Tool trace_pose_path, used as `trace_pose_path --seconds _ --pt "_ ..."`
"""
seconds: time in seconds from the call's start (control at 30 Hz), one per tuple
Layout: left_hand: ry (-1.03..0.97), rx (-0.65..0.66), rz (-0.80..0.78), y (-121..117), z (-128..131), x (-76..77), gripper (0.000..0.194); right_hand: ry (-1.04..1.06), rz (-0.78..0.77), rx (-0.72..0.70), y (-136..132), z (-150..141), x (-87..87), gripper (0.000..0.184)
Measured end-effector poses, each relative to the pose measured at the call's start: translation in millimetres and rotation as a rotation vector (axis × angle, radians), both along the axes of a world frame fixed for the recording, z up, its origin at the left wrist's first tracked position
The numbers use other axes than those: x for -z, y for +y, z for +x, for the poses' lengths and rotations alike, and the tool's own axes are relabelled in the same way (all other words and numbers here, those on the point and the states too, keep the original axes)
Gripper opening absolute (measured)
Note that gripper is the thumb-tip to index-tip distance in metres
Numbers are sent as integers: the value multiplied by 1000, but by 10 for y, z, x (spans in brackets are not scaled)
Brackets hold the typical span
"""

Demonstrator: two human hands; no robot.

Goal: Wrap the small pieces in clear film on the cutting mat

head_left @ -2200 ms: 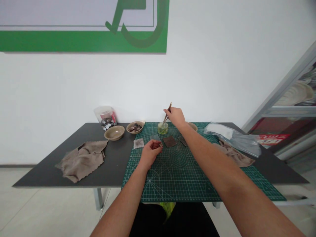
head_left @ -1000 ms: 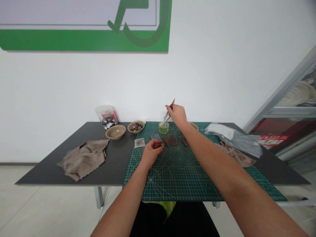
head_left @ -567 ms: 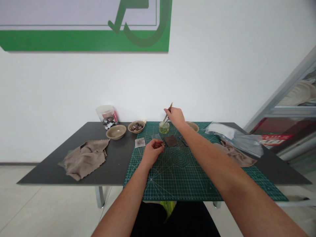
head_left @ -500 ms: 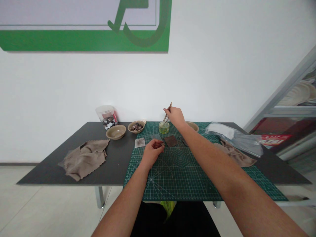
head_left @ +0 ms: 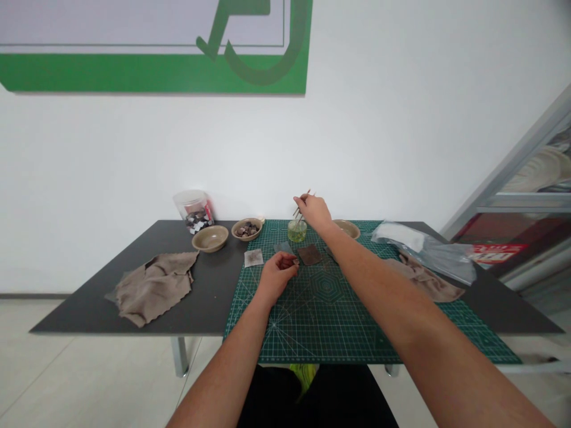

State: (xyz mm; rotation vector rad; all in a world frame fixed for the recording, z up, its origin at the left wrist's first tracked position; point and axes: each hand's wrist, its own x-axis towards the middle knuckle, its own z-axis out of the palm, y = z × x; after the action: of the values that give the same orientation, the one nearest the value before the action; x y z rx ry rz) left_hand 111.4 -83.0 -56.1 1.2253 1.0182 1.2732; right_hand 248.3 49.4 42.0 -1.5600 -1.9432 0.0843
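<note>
My left hand (head_left: 277, 274) is over the green cutting mat (head_left: 307, 333), fingertips closed in a pinch on a small piece (head_left: 295, 261), too small to name. Farther back, my right hand (head_left: 314, 210) pinches a thin stick-like tool (head_left: 296, 211) above a small clear jar (head_left: 297, 230) with greenish contents. Other thin sticks show beside it, partly behind the fingers. Close to my left hand lie a brown square (head_left: 309, 254), a whitish square (head_left: 254, 257) and a translucent square (head_left: 281, 246). A dark piece (head_left: 331, 254) is partly hidden by my right forearm.
Left of the mat are a bowl of dark chips (head_left: 247, 229), a tan bowl (head_left: 210, 239), a tilted clear tub (head_left: 195, 212) and a brown cloth (head_left: 156, 285). A bowl (head_left: 348, 228), a plastic bag (head_left: 423, 246) and another cloth (head_left: 428, 282) lie right. A wall stands behind.
My right hand has shifted slightly left and down at the jar, and the stick sits at a slightly different angle. My left hand keeps its pinch in nearly the same place.
</note>
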Motion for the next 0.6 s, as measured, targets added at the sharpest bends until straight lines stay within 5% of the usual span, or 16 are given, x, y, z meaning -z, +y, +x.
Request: trace_pose_path --seconds 0.2,0.6 --pt "-4 1 -5 -25 2 -49 20 337 -45 -49 48 187 -89 37" --pt "-2 4 -1 -14 2 -20 21 305 -13 -57 59 148 16 32"
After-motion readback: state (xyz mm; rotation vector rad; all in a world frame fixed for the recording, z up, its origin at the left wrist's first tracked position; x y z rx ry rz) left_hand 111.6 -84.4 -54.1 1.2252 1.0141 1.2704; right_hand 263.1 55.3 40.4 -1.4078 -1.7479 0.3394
